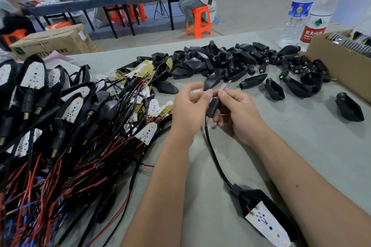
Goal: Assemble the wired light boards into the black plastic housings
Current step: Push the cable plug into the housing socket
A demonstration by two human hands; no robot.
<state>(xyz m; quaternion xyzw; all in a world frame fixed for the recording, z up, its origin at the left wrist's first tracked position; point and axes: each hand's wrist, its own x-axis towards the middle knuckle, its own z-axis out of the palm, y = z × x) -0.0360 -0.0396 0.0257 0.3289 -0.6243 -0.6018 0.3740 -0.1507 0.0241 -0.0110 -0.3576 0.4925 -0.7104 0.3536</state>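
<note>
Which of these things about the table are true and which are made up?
1. The right hand holds a small black sleeve with a cable running from it. True.
2. The housing with the white light board lies near the bottom of the view. True.
3. The empty black housings are piled inside the cardboard box. False: they lie loose on the table, left of the box.
4. Two water bottles stand at the far right. True.
5. The left hand rests flat on the table. False: it is raised, fingertips pinching near the sleeve.
</note>
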